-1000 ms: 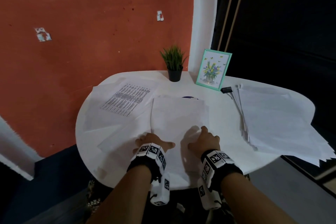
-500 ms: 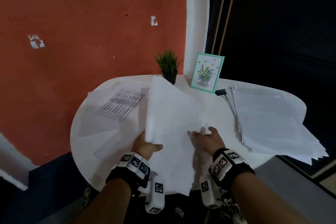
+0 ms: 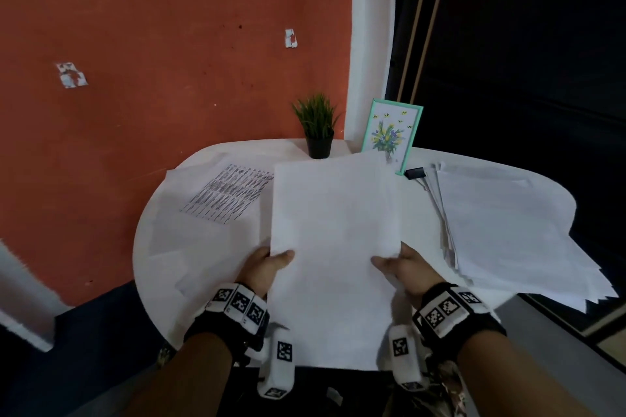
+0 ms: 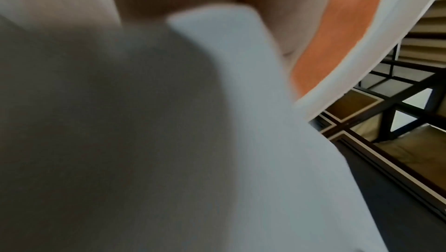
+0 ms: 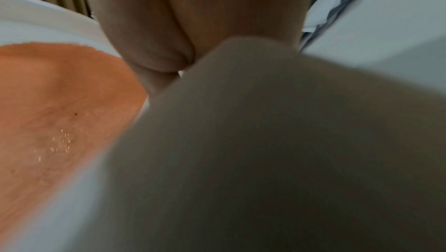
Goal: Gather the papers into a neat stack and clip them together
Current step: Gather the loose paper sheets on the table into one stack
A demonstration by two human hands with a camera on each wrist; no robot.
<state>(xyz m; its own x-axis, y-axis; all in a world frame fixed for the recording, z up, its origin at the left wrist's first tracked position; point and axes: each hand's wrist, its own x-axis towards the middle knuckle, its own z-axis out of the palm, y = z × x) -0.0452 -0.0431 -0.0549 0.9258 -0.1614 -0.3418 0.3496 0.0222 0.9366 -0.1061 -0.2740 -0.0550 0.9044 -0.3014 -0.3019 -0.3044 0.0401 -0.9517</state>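
A white sheaf of paper [image 3: 333, 247] is lifted above the round white table [image 3: 149, 247], held at both side edges. My left hand [image 3: 267, 264] pinches its left edge with the thumb on top. My right hand [image 3: 403, 267] pinches its right edge the same way. In both wrist views blurred paper [image 4: 169, 141] [image 5: 265, 160] fills most of the picture, so the fingers are hardly seen. More loose sheets lie at the left, one printed with text [image 3: 230, 193]. A fanned pile of papers [image 3: 508, 230] lies at the right. A black binder clip [image 3: 415, 173] rests by that pile's far corner.
A small potted plant [image 3: 318, 127] and a green-framed flower picture [image 3: 389, 135] stand at the table's far edge. An orange wall [image 3: 169, 61] rises behind on the left, dark panelling on the right. The right pile overhangs the table's edge.
Both hands were flat on the sheets on the table; the left lifted the sheaf's edge first, and now both hands hold the sheaf raised off the table.
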